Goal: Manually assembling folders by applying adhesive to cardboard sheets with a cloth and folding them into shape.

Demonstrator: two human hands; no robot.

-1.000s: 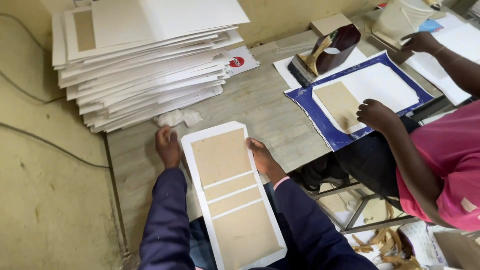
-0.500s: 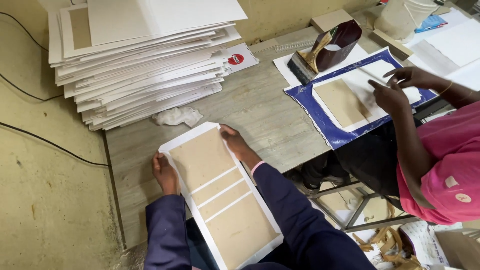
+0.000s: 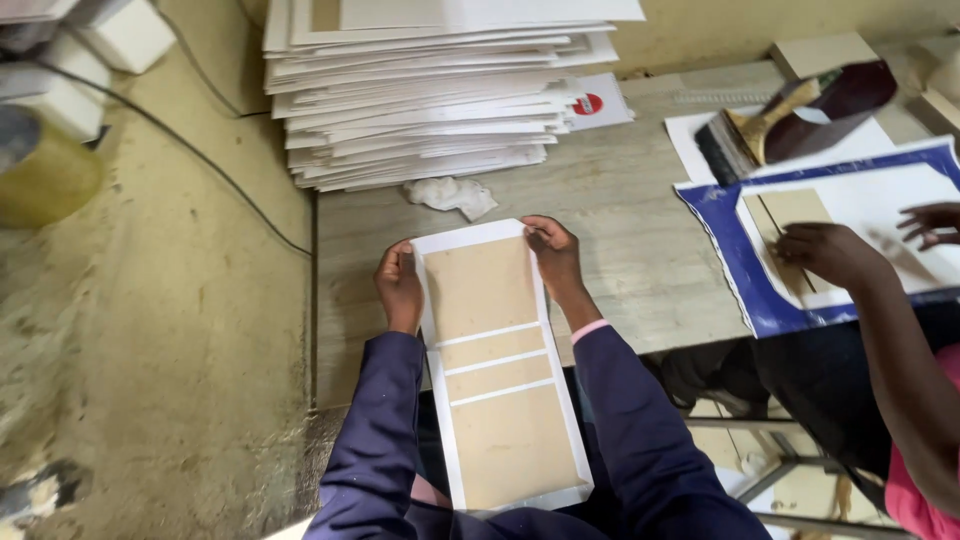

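A long white sheet with several brown cardboard panels glued on it [image 3: 492, 355] lies over the table's front edge and my lap. My left hand [image 3: 400, 285] grips its left edge near the top. My right hand [image 3: 553, 255] pinches the top right corner, fingers folded over the white border. Both of my sleeves are dark blue. A tall stack of similar white sheets [image 3: 430, 90] rises just beyond, at the back of the table [image 3: 640, 230].
A crumpled white cloth [image 3: 452, 194] lies between the stack and my sheet. On the right, another person's hands [image 3: 830, 255] press a board on white paper over a blue mat [image 3: 735, 265]. A brush and dark holder [image 3: 800, 115] sit behind. A cable [image 3: 200, 150] runs along the yellowish wall.
The sheet has swung from a slant to nearly straight in front of me, and my hands shifted up to its top corners. The view moved closer and leftward.
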